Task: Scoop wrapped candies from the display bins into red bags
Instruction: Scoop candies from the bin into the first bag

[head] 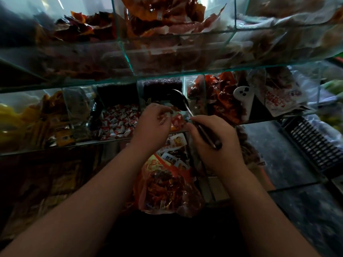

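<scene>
Centre frame, the right hand (213, 143) is clamped round the slim metal scoop (181, 103), its dark rounded bowl up in the glass bin (184, 89), while the left hand (152, 125) pinches crinkly red candies (177, 120) just beside it.

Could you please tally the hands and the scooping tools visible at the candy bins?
Hands: 2 (left hand, right hand)
Metal ladle: 1
White scoop: 1
Total: 4

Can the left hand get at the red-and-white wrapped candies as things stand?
Probably yes: the left hand is right beside the red-and-white wrapped candies, and their bin looks open on top.
</scene>
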`<action>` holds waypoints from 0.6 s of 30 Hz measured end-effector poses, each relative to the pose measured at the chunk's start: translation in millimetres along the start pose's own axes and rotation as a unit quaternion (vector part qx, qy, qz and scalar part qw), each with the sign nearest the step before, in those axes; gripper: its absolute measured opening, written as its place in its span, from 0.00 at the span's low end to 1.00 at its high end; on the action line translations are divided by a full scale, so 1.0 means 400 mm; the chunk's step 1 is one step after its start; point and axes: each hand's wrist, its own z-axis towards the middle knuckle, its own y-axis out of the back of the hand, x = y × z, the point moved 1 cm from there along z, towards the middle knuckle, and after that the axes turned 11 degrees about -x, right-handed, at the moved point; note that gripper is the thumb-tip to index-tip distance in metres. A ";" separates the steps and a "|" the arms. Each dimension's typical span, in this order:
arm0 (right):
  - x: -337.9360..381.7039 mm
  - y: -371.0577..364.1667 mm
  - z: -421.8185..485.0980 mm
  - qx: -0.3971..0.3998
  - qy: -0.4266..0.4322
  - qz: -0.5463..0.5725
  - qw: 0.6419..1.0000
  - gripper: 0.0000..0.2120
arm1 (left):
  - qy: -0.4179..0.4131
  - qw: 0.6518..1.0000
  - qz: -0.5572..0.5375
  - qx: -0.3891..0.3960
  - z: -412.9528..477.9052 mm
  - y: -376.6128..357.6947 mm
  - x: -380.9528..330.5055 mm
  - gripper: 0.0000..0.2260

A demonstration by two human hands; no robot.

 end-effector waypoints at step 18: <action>0.186 0.255 -0.221 -0.025 -0.187 0.054 0.981 0.20 | 0.073 0.993 0.089 -0.007 -0.393 0.142 0.091 0.15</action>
